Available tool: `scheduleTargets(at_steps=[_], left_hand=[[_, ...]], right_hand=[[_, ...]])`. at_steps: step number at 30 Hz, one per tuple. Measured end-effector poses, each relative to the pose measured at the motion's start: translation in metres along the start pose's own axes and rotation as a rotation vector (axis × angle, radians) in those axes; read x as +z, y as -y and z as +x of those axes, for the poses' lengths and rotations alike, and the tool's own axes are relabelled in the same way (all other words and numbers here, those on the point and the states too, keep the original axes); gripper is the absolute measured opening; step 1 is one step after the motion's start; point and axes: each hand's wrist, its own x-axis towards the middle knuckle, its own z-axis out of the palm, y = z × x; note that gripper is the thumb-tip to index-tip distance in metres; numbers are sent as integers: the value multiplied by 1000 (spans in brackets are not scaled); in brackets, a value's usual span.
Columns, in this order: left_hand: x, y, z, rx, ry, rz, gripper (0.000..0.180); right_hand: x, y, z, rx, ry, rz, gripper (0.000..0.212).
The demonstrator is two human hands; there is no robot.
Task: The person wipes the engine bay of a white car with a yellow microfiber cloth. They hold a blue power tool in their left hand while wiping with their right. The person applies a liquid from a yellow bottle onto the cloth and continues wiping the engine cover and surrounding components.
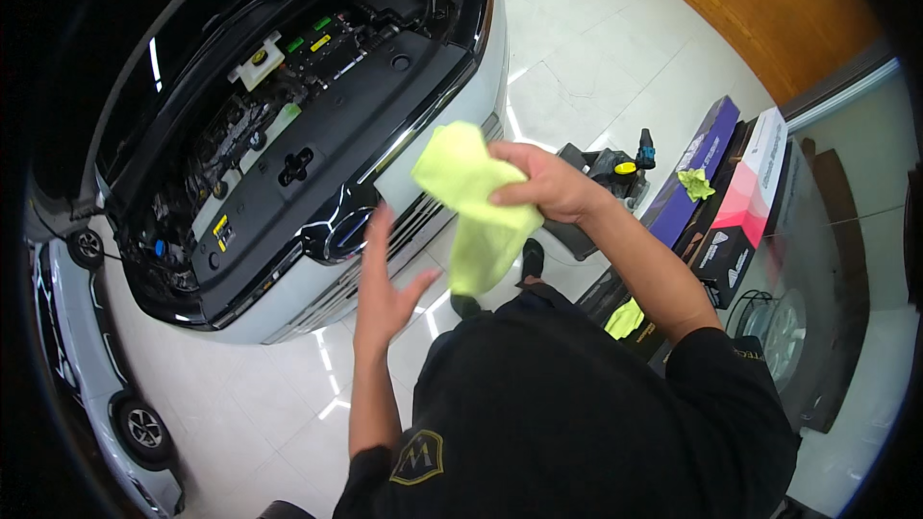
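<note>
A yellow-green microfiber cloth [473,202] hangs from my right hand [548,185], pinched between thumb and fingers in front of my body. Its lower part drapes down loosely. To the left of the cloth, my left hand [383,288] is raised with fingers stretched and thumb apart, holding nothing. Beyond both hands stands a white car [481,86] with its hood up. Its engine bay [279,125] shows black covers and a pale reservoir cap area. The front emblem [352,234] lies just behind my left fingertips, partly covered by them.
Long boxes, one purple [694,168] and one pink and white [755,183], lie at my right, with another yellow-green cloth [695,185] on top. A dark case with bottles [615,173] sits on the tiled floor. Another car [106,365] is at far left.
</note>
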Motion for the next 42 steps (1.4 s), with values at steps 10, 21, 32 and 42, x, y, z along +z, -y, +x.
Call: scheduleTargets(at_steps=[10,21,32,42], left_hand=[[-28,-41,89,0,553,-302,34],[-98,-78,112,80,773,-176,29],[-7,21,57,-108,511,-1833,105],[-29,105,66,-421,231,-1089,37]], right_hand=[[19,72,-55,26,-258,-784,40],[0,89,-117,-83,-325,-228,24],[-39,31,-106,-113,-588,383,41],[-88,-57,-101,27,-799,165,47]])
